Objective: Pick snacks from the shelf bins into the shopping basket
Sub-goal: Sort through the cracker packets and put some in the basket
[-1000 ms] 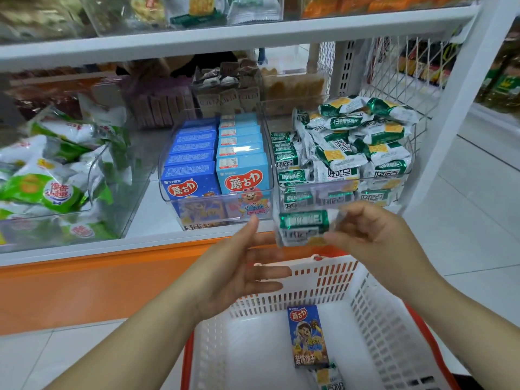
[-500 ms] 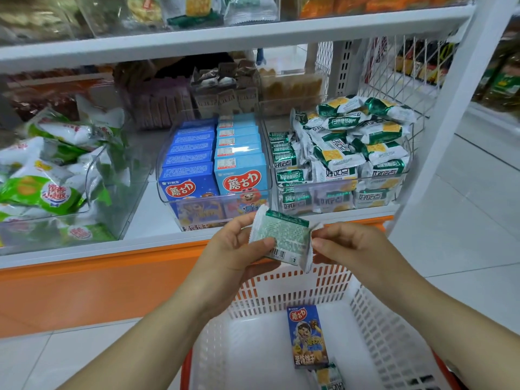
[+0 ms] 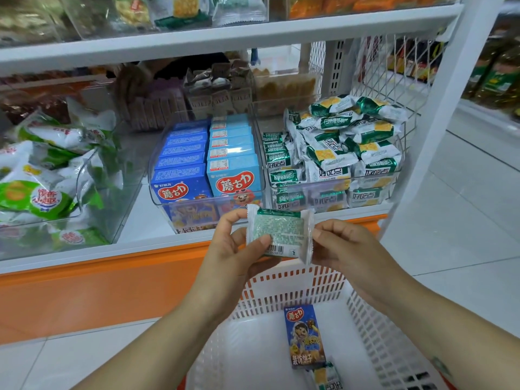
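Packet: cracker packet (image 3: 278,235) out of bin (image 3: 332,192), over far rim of basket (image 3: 295,285).
Grip: left hand (image 3: 233,249) joins right hand (image 3: 346,246), pinching both ends.
Drop: likely next.

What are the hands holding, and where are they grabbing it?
A green-and-white snack packet. The left hand pinches its left side, thumb on the printed back; the right hand pinches its crimped right end.
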A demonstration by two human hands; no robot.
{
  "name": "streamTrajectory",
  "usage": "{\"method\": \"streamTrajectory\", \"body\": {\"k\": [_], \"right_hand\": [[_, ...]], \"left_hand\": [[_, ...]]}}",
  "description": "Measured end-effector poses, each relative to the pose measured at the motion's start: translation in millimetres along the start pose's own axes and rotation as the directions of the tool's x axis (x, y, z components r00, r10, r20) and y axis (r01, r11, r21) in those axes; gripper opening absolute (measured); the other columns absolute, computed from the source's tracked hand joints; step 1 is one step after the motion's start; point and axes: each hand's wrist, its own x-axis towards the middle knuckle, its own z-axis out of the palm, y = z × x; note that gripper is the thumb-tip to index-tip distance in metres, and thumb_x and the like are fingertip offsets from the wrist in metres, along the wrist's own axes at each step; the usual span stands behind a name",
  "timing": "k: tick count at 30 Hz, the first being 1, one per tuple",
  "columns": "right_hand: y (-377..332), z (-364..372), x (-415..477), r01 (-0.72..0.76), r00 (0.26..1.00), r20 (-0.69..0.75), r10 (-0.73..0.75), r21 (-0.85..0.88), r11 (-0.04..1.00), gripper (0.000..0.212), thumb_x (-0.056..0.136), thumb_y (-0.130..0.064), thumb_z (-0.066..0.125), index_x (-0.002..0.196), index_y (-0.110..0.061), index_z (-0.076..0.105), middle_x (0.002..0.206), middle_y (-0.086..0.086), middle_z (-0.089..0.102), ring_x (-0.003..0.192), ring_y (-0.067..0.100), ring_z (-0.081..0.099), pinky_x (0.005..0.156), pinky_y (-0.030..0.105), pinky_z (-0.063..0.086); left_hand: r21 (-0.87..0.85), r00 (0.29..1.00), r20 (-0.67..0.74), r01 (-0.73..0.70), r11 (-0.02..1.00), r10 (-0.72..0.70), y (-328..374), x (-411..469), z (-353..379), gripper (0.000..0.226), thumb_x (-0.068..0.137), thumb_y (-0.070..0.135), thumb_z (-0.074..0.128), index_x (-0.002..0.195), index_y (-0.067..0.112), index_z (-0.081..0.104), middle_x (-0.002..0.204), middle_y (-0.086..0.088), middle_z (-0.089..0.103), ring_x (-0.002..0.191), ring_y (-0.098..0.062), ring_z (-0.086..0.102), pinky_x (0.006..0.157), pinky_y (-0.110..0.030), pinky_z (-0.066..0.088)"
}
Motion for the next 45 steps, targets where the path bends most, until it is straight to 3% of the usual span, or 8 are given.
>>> {"method": "streamTrajectory", "body": {"k": [8,12,18,22,25,32,38,45], "right_hand": [[-5.4,-4.3,-6.5,0.242,0.97,0.065,-0.234,-0.2,0.949,0.048,0.086,-0.014,0.067,0.118,-0.044,0.048,0.117,-0.023,0.061,0.09,0.003,0.068,0.079,0.027,0.056],[1.2,-5.7,-7.9,0.495,0.866,0.239,-0.44,-0.541,0.68,0.063,0.077,-0.023,0.077,0.122,-0.052,0.044,0.147,-0.031,0.023,0.13,0.001,0.04,0.095,0.021,0.048],[-2.5,-8.0,0.7,0.436,0.897,0.114,-0.426,-0.372,0.819,0.04,0.08,-0.011,0.072,0.103,-0.042,0.061,0.112,-0.015,0.066,0.1,0.005,0.063,0.076,0.026,0.057],[-15.6,-18.4,7.8,0.362,0.928,0.077,-0.364,-0.413,0.835,0.023,0.084,-0.018,0.068,0.097,-0.037,0.066,0.074,-0.003,0.068,0.06,0.009,0.06,0.054,0.018,0.048],[-30.6,-22.4,16.9,0.384,0.918,0.092,-0.385,-0.451,0.806,0.008,0.087,-0.027,0.064,0.091,-0.028,0.07,0.073,-0.003,0.067,0.06,0.009,0.057,0.055,0.015,0.043],[-69.5,-40.3,57.6,0.417,0.902,0.137,-0.41,-0.523,0.743,0.056,0.083,-0.055,0.052,0.085,-0.001,0.063,0.061,0.018,0.052,0.055,0.026,0.053,0.06,0.039,0.049],[-86.8,-61.3,87.4,0.467,0.873,0.116,-0.473,-0.48,0.743,0.033,0.074,-0.068,0.043,0.079,-0.042,0.063,0.058,-0.021,0.06,0.054,-0.005,0.055,0.058,0.015,0.039],[-63.8,-86.8,119.1,0.368,0.809,0.233,-0.54,-0.917,0.155,0.031,0.094,-0.049,0.044,0.118,-0.039,0.062,0.127,-0.022,0.058,0.108,0.003,0.055,0.094,0.03,0.019]], "left_hand": [[0.032,0.999,-0.007,0.041,0.999,-0.041,0.0,-0.7,-1.0,0.045,0.072,0.009,0.064,0.113,0.018,0.048,0.102,-0.019,0.07,0.086,-0.031,0.069,0.072,-0.038,0.06],[0.075,0.999,-0.02,0.044,0.996,-0.043,1.3,-3.0,1.1,0.047,0.067,0.015,0.067,0.11,0.021,0.049,0.101,-0.019,0.069,0.085,-0.03,0.07,0.078,-0.041,0.059],[0.228,0.987,-0.009,0.157,0.961,-0.159,17.2,2.1,-2.6,0.05,0.074,0.047,0.066,0.115,0.024,0.049,0.108,-0.003,0.071,0.101,-0.021,0.068,0.089,-0.044,0.053],[0.82,0.945,0.157,-0.286,0.496,0.285,33.3,3.7,-0.8,0.05,0.075,0.053,0.067,0.119,0.051,0.044,0.124,0.028,0.048,0.115,0.012,0.046,0.1,-0.012,0.037],[0.869,0.86,0.38,-0.459,0.187,0.341,33.4,11.7,13.0,0.049,0.081,0.034,0.073,0.126,0.038,0.054,0.124,0.02,0.055,0.115,0.003,0.05,0.103,-0.024,0.04],[0.853,0.784,0.461,-0.52,0.036,0.415,60.9,60.4,37.7,0.042,0.083,0.037,0.068,0.124,0.028,0.062,0.119,0.01,0.066,0.106,-0.005,0.057,0.09,-0.02,0.041],[0.868,0.815,0.488,-0.49,-0.078,0.311,81.4,106.0,56.3,0.049,0.081,0.035,0.072,0.127,0.031,0.059,0.11,0.007,0.069,0.091,-0.009,0.06,0.079,-0.025,0.046],[0.981,0.928,0.074,-0.133,0.14,0.365,96.8,179.5,51.8,0.023,0.081,0.027,0.071,0.098,0.022,0.056,0.087,0.009,0.062,0.084,-0.016,0.06,0.067,-0.028,0.04]]}}
